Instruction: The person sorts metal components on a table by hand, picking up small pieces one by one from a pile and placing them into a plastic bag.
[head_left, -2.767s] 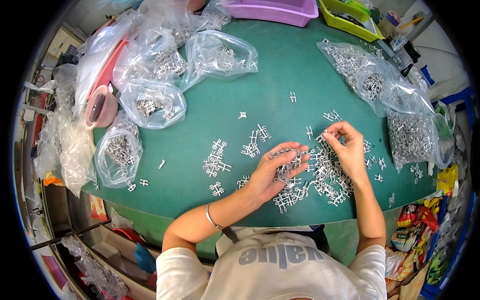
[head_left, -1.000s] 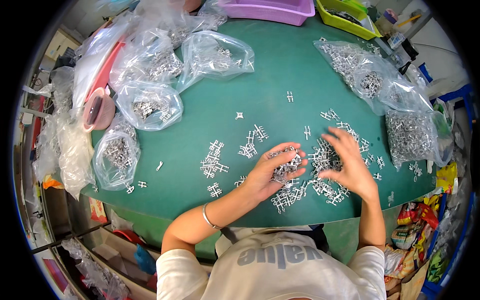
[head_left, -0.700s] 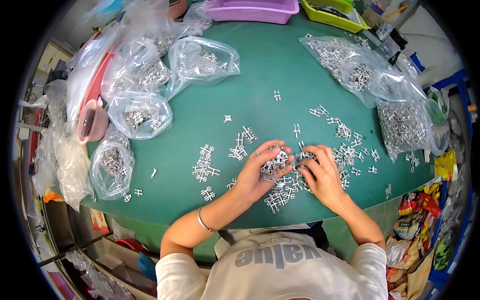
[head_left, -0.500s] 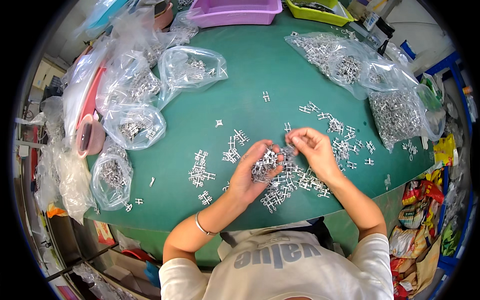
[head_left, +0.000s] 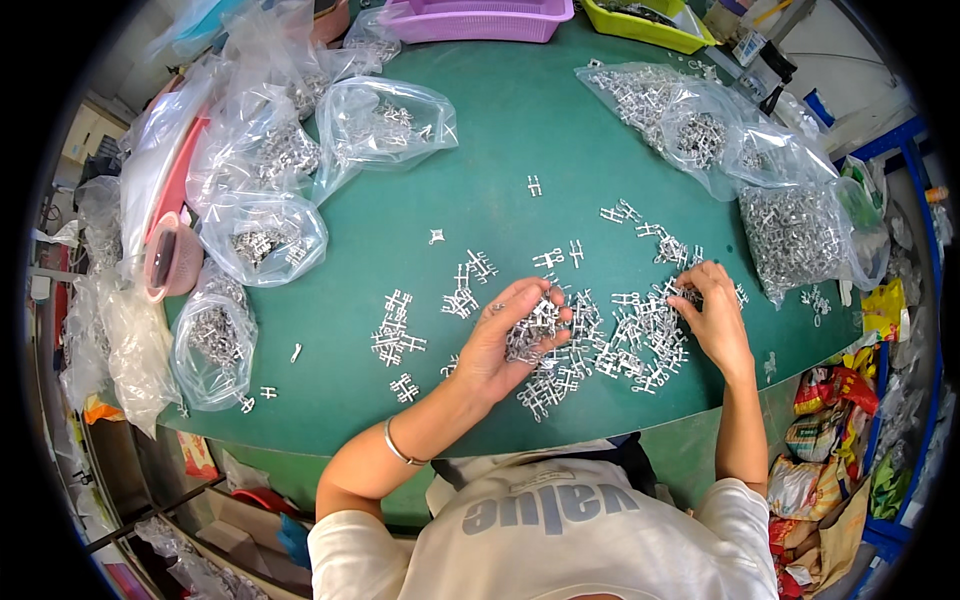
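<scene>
My left hand (head_left: 497, 345) is cupped around a clump of small silver metal pieces (head_left: 533, 328), shaped roughly like a letter H. Under and beside it spreads a loose pile of the same pieces (head_left: 640, 335) on the green table. At the right edge of that pile, my right hand (head_left: 717, 312) reaches down with its fingers bent and fingertips among the pieces. Whether a piece is pinched there cannot be made out. Smaller groups of pieces (head_left: 397, 335) lie left of my left hand, and a single piece (head_left: 534, 186) lies farther away.
Clear plastic bags of metal pieces (head_left: 385, 130) crowd the left side, next to a pink container (head_left: 180, 262). More filled bags (head_left: 797, 235) lie at the right. A purple basket (head_left: 480, 28) and a yellow-green tray (head_left: 660, 38) stand at the far edge.
My right hand has moved away from my left hand, rightward and down to the pile's right edge. Pieces now lie by the left fingertips. The left hand keeps its clump.
</scene>
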